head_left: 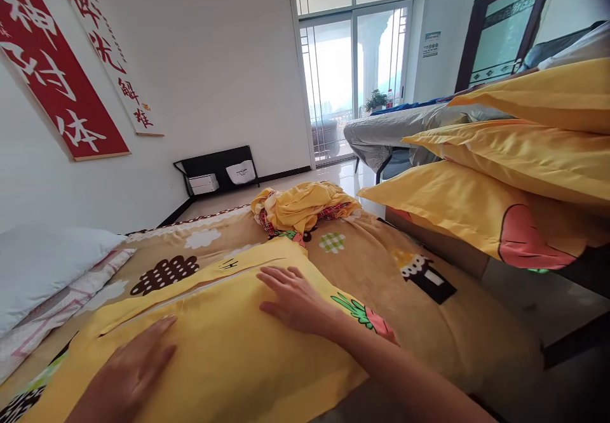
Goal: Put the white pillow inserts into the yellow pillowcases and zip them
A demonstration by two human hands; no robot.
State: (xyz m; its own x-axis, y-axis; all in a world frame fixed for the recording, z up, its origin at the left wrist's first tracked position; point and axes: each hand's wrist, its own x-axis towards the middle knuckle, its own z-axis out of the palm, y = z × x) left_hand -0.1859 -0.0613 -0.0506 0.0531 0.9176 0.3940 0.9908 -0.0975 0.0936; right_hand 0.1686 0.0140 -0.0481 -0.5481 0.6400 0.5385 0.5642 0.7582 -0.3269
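Note:
A yellow pillow lies flat in front of me on the brown patterned blanket. Its cover has a long slit along the far side, with a strip of white showing inside, and a printed carrot near the right edge. My left hand rests on the pillow's left part, palm down, fingers stretched out. On the upper right part lies my right hand, flat with fingers spread. Neither hand grips anything. Beyond the pillow is a crumpled heap of yellow cloth with red checked parts.
Several yellow pillows are stacked at the right. A white pillow lies at the far left on a pink-striped cloth. A grey-covered table stands behind the stack. Against the back wall is a low black shelf.

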